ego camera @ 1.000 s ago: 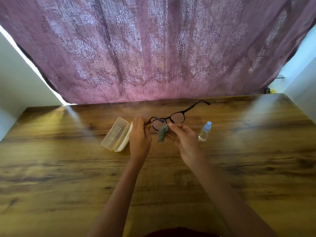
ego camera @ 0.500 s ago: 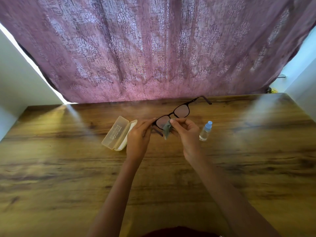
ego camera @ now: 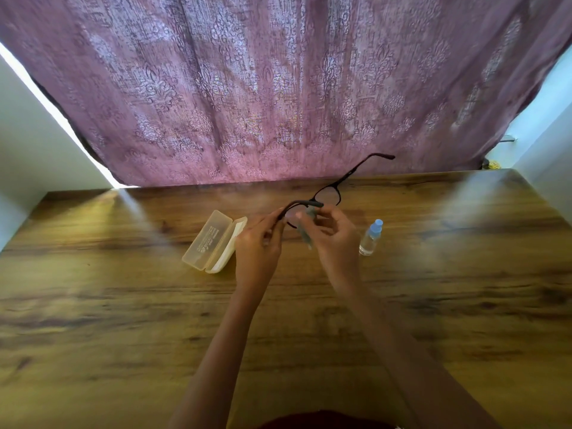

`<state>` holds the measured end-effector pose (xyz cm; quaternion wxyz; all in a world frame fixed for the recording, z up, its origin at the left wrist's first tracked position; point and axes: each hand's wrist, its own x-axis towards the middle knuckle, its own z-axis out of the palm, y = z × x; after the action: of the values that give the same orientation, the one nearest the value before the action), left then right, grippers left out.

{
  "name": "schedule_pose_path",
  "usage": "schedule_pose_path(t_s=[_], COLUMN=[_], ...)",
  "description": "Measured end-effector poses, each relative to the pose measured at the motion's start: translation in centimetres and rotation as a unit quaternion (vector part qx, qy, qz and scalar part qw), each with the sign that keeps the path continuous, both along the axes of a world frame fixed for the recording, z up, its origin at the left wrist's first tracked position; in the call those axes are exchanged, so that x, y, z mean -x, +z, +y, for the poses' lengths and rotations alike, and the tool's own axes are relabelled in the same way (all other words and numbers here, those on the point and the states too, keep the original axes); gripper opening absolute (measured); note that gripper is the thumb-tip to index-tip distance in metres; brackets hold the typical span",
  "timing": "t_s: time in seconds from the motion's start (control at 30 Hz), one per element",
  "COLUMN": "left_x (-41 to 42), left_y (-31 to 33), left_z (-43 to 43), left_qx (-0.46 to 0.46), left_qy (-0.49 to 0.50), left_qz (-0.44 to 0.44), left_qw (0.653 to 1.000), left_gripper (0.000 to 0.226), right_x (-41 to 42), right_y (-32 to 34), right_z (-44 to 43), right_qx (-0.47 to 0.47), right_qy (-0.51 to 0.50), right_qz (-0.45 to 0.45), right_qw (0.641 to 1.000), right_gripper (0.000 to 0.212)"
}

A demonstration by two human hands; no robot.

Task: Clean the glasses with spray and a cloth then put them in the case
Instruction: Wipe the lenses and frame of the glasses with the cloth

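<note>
Black-framed glasses are held above the wooden table, one temple stretching up and right toward the curtain. My left hand grips the near end of the frame. My right hand pinches a small grey cloth against the near lens. The cream glasses case lies open on the table just left of my left hand. A small clear spray bottle with a blue cap stands upright just right of my right hand.
A purple patterned curtain hangs along the table's far edge. White walls stand at both sides.
Both hands have lifted the glasses and tilted them, so the far temple now rises over the curtain. The cloth stays pinched at the near lens.
</note>
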<state>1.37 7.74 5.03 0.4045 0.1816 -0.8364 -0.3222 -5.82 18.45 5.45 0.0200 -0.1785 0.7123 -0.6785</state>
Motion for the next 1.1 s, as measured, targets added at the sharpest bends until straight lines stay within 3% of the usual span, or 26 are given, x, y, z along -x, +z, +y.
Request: schedule_pose_path(t_s=[0.13, 0.27, 0.4, 0.73, 0.83, 1.1], left_x=[0.4, 0.6, 0.7, 0.2, 0.2, 0.4], left_y=[0.1, 0.5, 0.7, 0.5, 0.5, 0.3], left_z=[0.5, 0.6, 0.6, 0.3, 0.2, 0.2], left_qx=[-0.031, -0.122, -0.144, -0.059, -0.058, -0.048], left_qy=[0.013, 0.011, 0.009, -0.017, -0.013, -0.01], left_qz=[0.012, 0.028, 0.038, 0.026, 0.032, 0.037], left_qw=[0.999, 0.992, 0.989, 0.998, 0.998, 0.998], left_gripper=[0.019, 0.026, 0.025, 0.02, 0.018, 0.023], right_x=[-0.1, -0.1, -0.2, 0.0, 0.7, -0.2], right_y=[0.2, 0.4, 0.5, 2.2, 2.7, 3.1], right_z=[-0.1, 0.1, 0.1, -0.1, 0.1, -0.2], right_qx=[-0.085, -0.109, -0.139, -0.194, -0.21, -0.207], right_qy=[-0.019, -0.016, -0.022, 0.033, -0.001, 0.018], right_qz=[0.171, 0.213, 0.263, 0.34, 0.343, 0.331], right_qw=[0.982, 0.971, 0.955, 0.92, 0.916, 0.921], right_gripper=[0.029, 0.027, 0.026, 0.024, 0.023, 0.023])
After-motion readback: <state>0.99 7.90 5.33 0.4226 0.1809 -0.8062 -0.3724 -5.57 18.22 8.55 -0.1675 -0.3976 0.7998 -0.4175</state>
